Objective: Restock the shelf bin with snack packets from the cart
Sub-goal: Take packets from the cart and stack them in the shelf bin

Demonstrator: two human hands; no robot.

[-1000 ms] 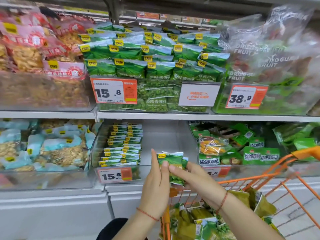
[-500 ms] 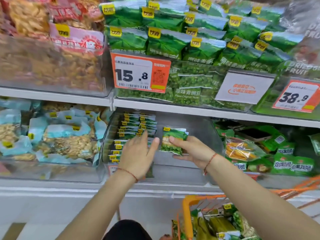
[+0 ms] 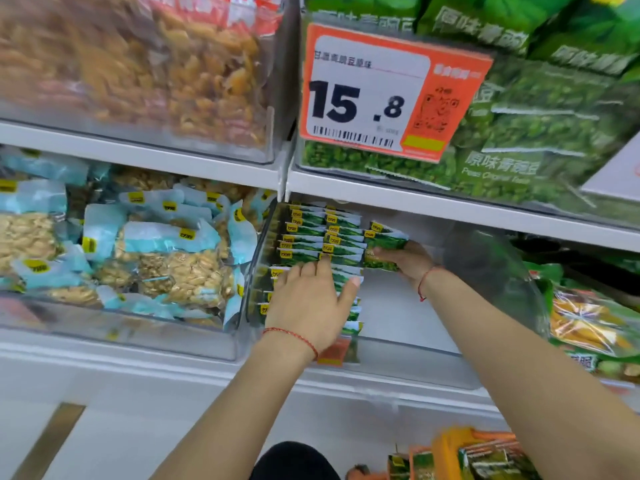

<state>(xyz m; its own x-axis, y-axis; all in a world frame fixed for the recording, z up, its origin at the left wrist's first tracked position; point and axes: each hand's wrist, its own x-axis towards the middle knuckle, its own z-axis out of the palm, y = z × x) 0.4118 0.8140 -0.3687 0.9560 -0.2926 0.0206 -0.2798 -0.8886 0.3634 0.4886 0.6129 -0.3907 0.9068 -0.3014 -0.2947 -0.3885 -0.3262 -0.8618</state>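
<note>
A clear shelf bin (image 3: 408, 344) on the lower shelf holds rows of green snack packets (image 3: 311, 233) along its left side. My left hand (image 3: 311, 299) lies flat with straight fingers on top of those rows. My right hand (image 3: 405, 261) grips a small stack of the same green packets (image 3: 384, 245), standing upright deep in the bin just right of the rows. The orange cart (image 3: 450, 441), with more green packets (image 3: 491, 459) in it, shows at the bottom right.
The right half of the bin floor is bare. A bin of pale blue nut packets (image 3: 145, 251) sits to the left. An upper shelf carries an orange 15.8 price tag (image 3: 388, 91) and green pea bags (image 3: 540, 150). Yellow and green bags (image 3: 588, 323) lie at right.
Both hands have reached deeper into the bin. The right hand carried the packet stack back beside the rows, and the left hand settled onto the rows. The view moved closer.
</note>
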